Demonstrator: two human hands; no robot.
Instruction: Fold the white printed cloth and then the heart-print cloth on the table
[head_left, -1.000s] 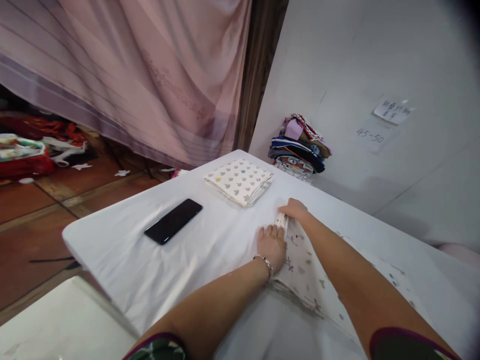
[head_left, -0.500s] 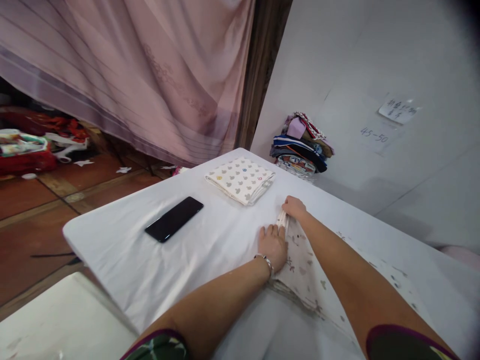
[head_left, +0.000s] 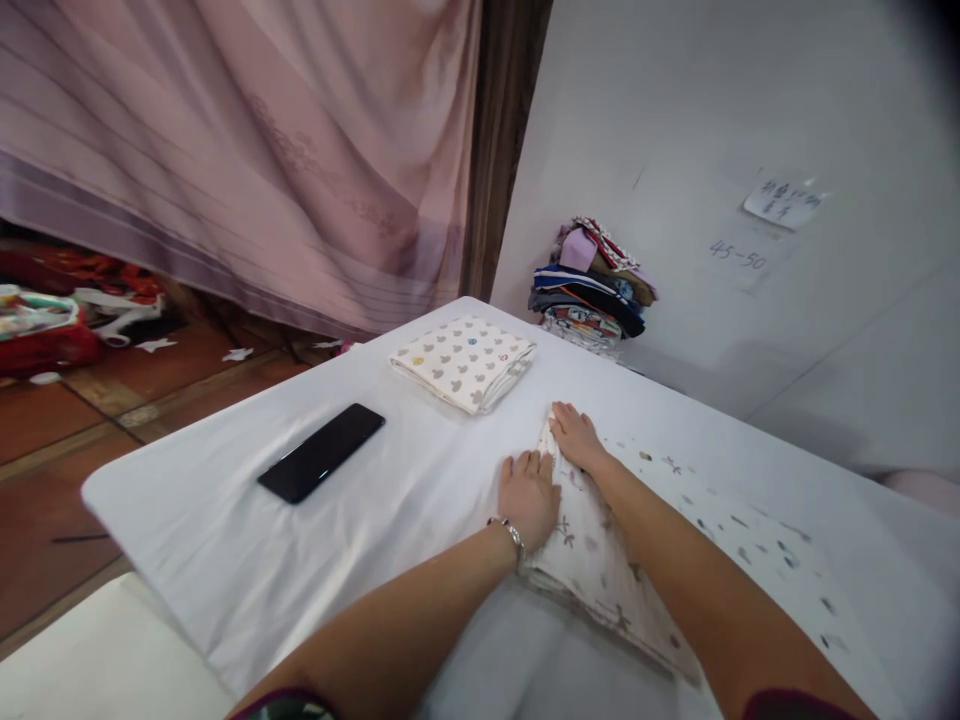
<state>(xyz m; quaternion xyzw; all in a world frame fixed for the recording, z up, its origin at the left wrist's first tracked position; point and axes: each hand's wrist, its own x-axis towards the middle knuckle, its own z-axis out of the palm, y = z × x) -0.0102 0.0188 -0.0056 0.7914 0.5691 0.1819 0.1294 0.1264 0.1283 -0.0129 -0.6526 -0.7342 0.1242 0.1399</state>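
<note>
A pale cloth with leaf prints lies in folded layers on the white-covered table. Pressing flat on its left edge is my left hand, fingers spread, a bracelet at the wrist. My right hand rests on the cloth's far corner with its fingers laid out. Part of the cloth is hidden under my right forearm. To the right, a flat printed sheet or cloth with small dark and green marks spreads over the table.
A folded white cloth with grey prints lies at the table's far end, a black phone to its left. Stacked clothes stand beyond the table by the wall. A pink curtain hangs behind.
My right hand has gone from gripping the cloth's far corner to lying flat on it. More of the printed layer at the right shows. The view has shifted slightly.
</note>
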